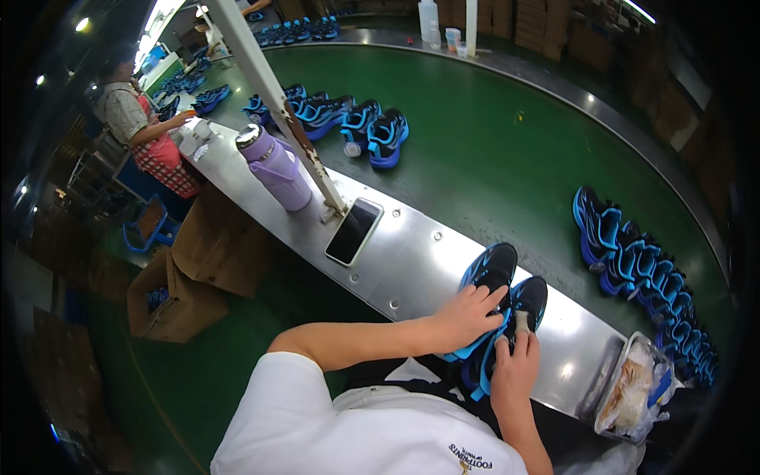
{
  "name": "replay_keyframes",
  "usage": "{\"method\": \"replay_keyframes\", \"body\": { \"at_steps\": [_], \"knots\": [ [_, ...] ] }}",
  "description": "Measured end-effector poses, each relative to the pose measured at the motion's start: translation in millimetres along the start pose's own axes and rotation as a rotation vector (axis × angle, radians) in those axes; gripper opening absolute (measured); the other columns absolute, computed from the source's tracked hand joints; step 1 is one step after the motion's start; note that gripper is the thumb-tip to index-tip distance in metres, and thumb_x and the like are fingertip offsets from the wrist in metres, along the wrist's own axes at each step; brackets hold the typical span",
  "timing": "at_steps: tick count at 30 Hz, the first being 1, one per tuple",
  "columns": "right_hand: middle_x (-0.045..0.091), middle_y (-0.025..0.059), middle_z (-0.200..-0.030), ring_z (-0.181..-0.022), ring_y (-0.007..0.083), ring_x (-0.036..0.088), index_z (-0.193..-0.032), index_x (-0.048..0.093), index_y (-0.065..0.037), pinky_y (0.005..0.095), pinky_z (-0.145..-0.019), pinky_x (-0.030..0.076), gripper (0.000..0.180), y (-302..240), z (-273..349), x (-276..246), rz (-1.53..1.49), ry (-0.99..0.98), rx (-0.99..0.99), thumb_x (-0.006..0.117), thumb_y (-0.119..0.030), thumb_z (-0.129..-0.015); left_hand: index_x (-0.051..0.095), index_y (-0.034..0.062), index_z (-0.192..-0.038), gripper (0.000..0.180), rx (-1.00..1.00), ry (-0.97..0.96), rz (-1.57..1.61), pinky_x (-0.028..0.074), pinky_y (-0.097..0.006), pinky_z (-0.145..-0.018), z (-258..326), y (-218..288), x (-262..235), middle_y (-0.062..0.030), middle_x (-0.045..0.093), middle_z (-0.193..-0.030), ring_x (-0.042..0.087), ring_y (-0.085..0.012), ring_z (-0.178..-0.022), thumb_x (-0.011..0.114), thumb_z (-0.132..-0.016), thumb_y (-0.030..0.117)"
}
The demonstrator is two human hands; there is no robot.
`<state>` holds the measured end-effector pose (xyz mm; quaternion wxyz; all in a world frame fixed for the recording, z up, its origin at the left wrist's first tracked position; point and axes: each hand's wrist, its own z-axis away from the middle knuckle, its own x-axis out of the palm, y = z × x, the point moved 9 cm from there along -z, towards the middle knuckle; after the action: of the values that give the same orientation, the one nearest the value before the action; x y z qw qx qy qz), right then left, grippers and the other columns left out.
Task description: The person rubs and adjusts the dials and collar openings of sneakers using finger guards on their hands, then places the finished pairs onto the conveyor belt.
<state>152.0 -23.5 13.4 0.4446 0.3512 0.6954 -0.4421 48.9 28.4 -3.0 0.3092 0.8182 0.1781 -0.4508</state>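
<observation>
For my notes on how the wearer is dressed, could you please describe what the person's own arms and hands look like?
Both forearms are bare, coming out of the short sleeves of a white T-shirt with a small dark printed mark near its lower edge. The left hand and right hand wear no gloves; no watch, ring or band shows on either wrist or on the fingers.

A shoe factory line: rows of black-and-blue sneakers ride a curved green conveyor belt beside a steel workbench.

The person wears a white short-sleeved shirt with small dark and yellow lettering near the hem; forearms bare
</observation>
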Motion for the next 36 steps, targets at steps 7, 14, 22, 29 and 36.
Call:
{"method": "replay_keyframes", "body": {
  "at_steps": [7, 14, 22, 29, 36],
  "knots": [
    [0.066, 0.0148, -0.11, -0.112, 0.0375, 0.055, -0.115, 0.065, -0.004, 0.0424, -0.094, 0.045, 0.036, 24.0, -17.0, -47.2, -0.588, 0.003, 0.231, 0.064, 0.003, -0.08, 0.068, 0.0108, -0.1, 0.018, -0.211, -0.07, 0.272, 0.047, -0.039, -0.085, -25.1, -26.8, -16.2, -0.0098, 0.057, -0.117, 0.054, -0.0315, -0.095, 0.062, -0.086, 0.022],
    [0.064, 0.0087, -0.102, -0.093, 0.0308, 0.056, -0.099, 0.071, -0.009, 0.0367, -0.083, 0.047, 0.029, 22.2, -3.6, -30.2, -0.361, -0.003, -0.026, 0.071, -0.001, -0.071, 0.066, 0.0085, -0.082, 0.012, -0.095, 0.037, 0.281, 0.048, -0.037, -0.076, -17.8, -3.7, -1.2, -0.0071, 0.054, -0.089, 0.052, -0.0282, -0.088, 0.063, -0.073, 0.002],
    [0.059, 0.0133, -0.087, -0.085, 0.0325, 0.056, -0.104, 0.069, -0.006, 0.0387, -0.076, 0.047, 0.034, 34.0, -5.4, -27.0, -0.405, 0.109, 0.075, 0.075, -0.009, -0.071, 0.065, 0.0085, -0.09, 0.014, -0.006, -0.118, -0.059, 0.048, -0.037, -0.077, -25.2, 9.1, 14.3, -0.0103, 0.056, -0.088, 0.054, -0.0304, -0.087, 0.062, -0.076, 0.006],
    [0.059, 0.0128, -0.095, -0.091, 0.0326, 0.054, -0.112, 0.065, -0.007, 0.039, -0.08, 0.046, 0.038, 31.9, -23.5, -30.2, -0.441, -0.042, -0.008, 0.071, -0.005, -0.075, 0.066, 0.0066, -0.107, 0.032, -0.241, 0.0, 0.409, 0.048, -0.034, -0.073, -21.0, -25.9, -16.2, -0.0092, 0.062, -0.101, 0.059, -0.0257, -0.085, 0.067, -0.075, 0.003],
    [0.057, 0.0086, -0.088, -0.084, 0.0294, 0.053, -0.118, 0.062, -0.011, 0.0381, -0.075, 0.046, 0.047, 34.7, -21.1, -24.9, -0.516, -0.06, -0.01, 0.075, -0.009, -0.073, 0.061, 0.0079, -0.123, 0.049, -0.45, -0.17, 0.491, 0.04, -0.021, -0.067, -20.0, -42.8, -11.3, -0.0018, 0.062, -0.106, 0.044, -0.0077, -0.074, 0.058, -0.076, -0.007]
  ]
}}
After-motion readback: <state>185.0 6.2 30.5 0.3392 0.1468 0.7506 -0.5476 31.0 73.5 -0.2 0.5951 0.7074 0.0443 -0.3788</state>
